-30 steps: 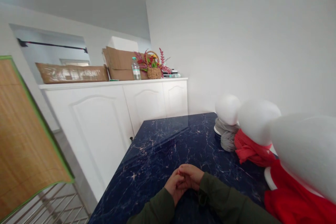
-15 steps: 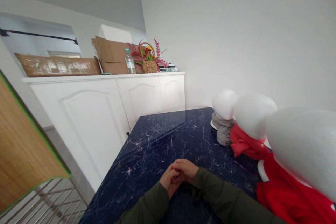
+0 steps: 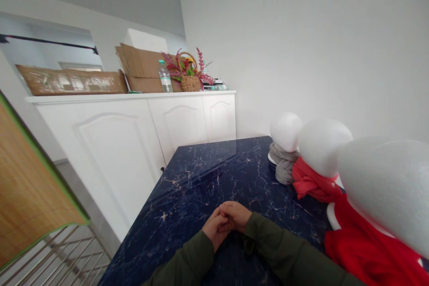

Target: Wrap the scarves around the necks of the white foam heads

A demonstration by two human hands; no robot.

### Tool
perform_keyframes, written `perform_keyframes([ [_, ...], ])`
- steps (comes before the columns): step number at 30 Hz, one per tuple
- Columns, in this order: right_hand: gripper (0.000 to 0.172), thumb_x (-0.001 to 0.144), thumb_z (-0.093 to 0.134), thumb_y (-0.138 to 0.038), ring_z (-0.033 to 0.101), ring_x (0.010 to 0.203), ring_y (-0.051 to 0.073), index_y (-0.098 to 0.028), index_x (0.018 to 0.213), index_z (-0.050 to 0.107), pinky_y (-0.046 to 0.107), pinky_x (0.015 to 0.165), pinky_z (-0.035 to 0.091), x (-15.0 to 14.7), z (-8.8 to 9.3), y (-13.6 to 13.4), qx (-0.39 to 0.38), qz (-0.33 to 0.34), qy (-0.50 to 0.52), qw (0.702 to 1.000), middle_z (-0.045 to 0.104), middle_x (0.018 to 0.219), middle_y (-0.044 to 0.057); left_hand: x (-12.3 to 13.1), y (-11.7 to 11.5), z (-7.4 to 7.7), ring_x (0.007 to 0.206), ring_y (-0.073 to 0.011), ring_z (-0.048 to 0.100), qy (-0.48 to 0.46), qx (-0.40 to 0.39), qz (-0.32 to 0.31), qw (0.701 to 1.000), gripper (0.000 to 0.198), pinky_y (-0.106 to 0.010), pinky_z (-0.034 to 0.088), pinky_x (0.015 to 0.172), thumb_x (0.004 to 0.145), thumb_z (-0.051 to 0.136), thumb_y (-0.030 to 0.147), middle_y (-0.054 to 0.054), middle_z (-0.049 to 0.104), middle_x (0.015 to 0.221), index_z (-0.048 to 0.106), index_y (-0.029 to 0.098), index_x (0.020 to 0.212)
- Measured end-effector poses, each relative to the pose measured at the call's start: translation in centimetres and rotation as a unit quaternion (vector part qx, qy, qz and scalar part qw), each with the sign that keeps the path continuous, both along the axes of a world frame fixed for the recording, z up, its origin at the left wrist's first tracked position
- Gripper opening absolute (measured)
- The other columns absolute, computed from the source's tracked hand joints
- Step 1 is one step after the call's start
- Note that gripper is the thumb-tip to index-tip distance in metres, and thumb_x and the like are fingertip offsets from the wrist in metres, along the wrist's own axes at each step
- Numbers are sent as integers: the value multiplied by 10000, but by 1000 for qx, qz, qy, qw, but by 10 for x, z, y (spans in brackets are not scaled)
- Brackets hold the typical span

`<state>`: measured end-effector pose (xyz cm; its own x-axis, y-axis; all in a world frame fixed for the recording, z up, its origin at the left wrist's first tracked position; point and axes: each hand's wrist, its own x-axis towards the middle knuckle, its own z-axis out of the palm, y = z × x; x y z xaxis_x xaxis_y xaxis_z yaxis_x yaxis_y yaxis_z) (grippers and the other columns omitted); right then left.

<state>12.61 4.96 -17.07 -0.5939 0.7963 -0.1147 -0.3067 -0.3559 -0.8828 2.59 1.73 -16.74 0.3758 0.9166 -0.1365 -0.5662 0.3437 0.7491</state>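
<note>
Dark green sleeves (image 3: 291,250) enter at the near edge of the tabletop (image 3: 208,183), a dark blue marbled surface. Left hand (image 3: 213,230) and right hand (image 3: 237,214): clasped together, fingers curled closed around one another. No item shows in the grip; whether something small is enclosed, I cannot tell from where I stand. Judged step: idle, both hands parked, nothing being handled. Next move, as judged: any handling calls for unclasping the fingers first, then a reach to the right.

Nearest items, in a row along the right side of the tabletop, apart from the hands: white rounded front form (image 3: 389,183), red cloth (image 3: 365,250) about its lower part; white middle form (image 3: 323,145) with coral cloth (image 3: 315,183); white rear form (image 3: 286,130) with grey cloth (image 3: 284,165).

To the left, a tan mat (image 3: 36,183) lies over a metal rack (image 3: 67,250). Beyond the tabletop stands a white cabinet (image 3: 114,156), carrying a capped bottle (image 3: 165,79), a flower basket (image 3: 191,83) and a cardboard box (image 3: 142,65).
</note>
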Motion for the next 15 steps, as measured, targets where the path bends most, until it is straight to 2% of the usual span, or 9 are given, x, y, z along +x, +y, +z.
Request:
perform_keyframes([
  [15,348,595,666,-413,536,494,101,-142,632,451,269,530,448,-1,3,-1,-5,-13,-14,1000,506,512,-39,1,2,-4,771,-168,569,16,-16,18,1000,353,-298,415,721,557,500,60,-33,600,782,547,165,891],
])
